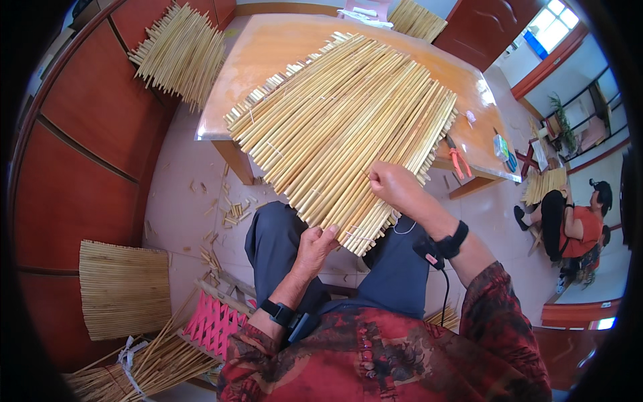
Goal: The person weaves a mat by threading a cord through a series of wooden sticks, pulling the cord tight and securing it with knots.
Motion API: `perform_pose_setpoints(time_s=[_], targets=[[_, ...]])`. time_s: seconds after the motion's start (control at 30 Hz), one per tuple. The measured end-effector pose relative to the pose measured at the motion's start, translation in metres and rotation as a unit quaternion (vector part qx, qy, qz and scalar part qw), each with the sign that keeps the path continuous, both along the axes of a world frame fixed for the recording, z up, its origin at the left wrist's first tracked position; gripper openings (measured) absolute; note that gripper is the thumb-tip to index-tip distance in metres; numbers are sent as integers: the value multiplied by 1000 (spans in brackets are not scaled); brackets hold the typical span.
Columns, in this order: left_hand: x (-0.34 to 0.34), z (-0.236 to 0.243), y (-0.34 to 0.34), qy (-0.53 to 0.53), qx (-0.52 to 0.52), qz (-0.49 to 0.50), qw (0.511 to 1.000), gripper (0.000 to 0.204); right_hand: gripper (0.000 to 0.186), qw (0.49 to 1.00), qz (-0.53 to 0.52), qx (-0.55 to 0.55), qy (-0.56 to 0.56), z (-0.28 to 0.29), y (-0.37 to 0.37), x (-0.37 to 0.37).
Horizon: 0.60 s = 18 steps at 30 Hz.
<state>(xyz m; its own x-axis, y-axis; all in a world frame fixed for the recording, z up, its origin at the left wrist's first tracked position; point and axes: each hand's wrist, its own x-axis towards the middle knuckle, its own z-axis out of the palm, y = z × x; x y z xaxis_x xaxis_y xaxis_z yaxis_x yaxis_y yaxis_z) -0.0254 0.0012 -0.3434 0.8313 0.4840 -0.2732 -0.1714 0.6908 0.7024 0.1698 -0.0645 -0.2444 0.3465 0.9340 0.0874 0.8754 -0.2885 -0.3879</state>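
A mat of pale reed sticks (335, 127), bound side by side with white thread, rests on the table and slopes down to my lap. My left hand (316, 249) grips its near edge, thumb on top and the other fingers mostly underneath. Above the mat's right part, my right hand (394, 182) is closed in a pinch; whatever lies between its fingers is too small to make out. A loose white thread (406, 229) loops beside the mat's near right corner, below the right hand.
The orange-brown table (268, 40) holds orange-handled pliers (457, 159), a small box (500, 147) and blue-handled scissors (512, 161). Stick bundles (184, 57) lean at the far left; a finished-looking mat (125, 289) stands by the cabinet. Offcuts (234, 211) litter the floor. A person (581, 228) sits at right.
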Motion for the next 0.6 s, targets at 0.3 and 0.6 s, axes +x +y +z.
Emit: perform_pose_setpoints(time_s=[0.3, 0.6], targets=[[-4, 1, 0, -3, 12, -16, 1000, 36, 10, 994, 60, -5, 86, -8, -38, -61], [-5, 0, 4, -4, 18, -36, 999, 42, 17, 992, 110, -52, 13, 3, -36, -63]])
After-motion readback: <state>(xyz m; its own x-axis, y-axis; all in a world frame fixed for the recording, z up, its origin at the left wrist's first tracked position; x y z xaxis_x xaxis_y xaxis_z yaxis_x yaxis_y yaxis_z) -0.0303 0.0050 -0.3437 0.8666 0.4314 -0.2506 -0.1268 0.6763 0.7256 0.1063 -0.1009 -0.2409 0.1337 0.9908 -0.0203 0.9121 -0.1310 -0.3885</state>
